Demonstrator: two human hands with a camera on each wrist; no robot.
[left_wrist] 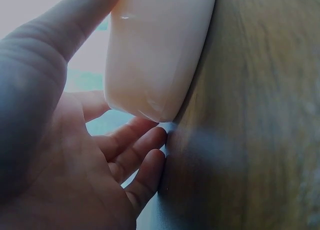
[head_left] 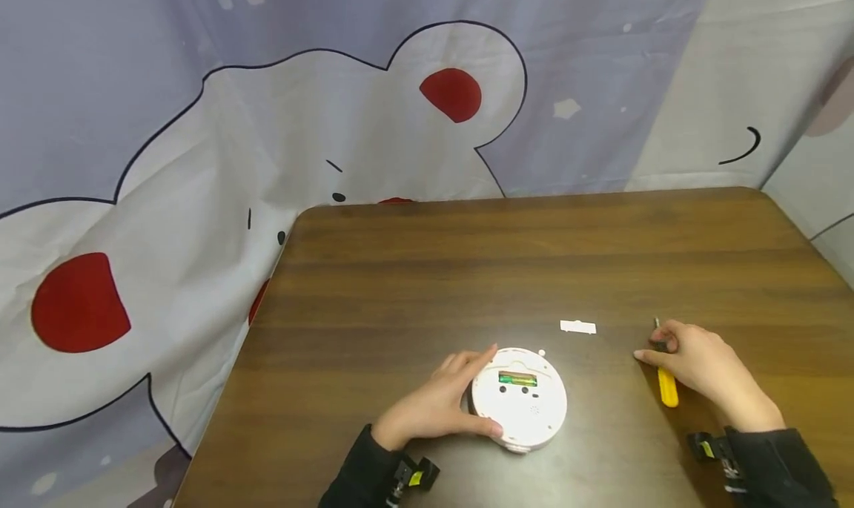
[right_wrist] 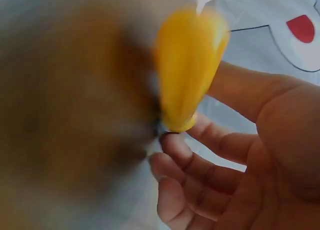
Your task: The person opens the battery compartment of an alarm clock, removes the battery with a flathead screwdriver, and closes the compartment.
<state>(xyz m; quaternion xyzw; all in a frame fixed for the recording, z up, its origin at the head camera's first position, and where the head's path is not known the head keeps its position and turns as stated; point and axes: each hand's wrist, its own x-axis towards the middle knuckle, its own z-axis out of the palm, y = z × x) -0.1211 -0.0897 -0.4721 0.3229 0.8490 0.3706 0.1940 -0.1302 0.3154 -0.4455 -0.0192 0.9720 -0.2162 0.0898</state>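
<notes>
A round white device (head_left: 543, 404) lies on the table with its back facing up, and green batteries (head_left: 517, 378) show in its open slot. My left hand (head_left: 443, 404) holds its left edge between thumb and forefinger. In the left wrist view the device's smooth pale side (left_wrist: 155, 50) stands close to the fingers. Over on the right, my right hand (head_left: 697, 356) pinches a screwdriver (head_left: 667, 389) near the front of its yellow handle. Its thin metal shaft points away from me. The right wrist view shows the yellow handle (right_wrist: 187, 65) between thumb and curled fingers.
A small white battery cover (head_left: 577, 327) lies on the wooden table (head_left: 414, 271) between the device and the right hand. Printed cloth (head_left: 320, 122) hangs behind the table's far edge and down its left side.
</notes>
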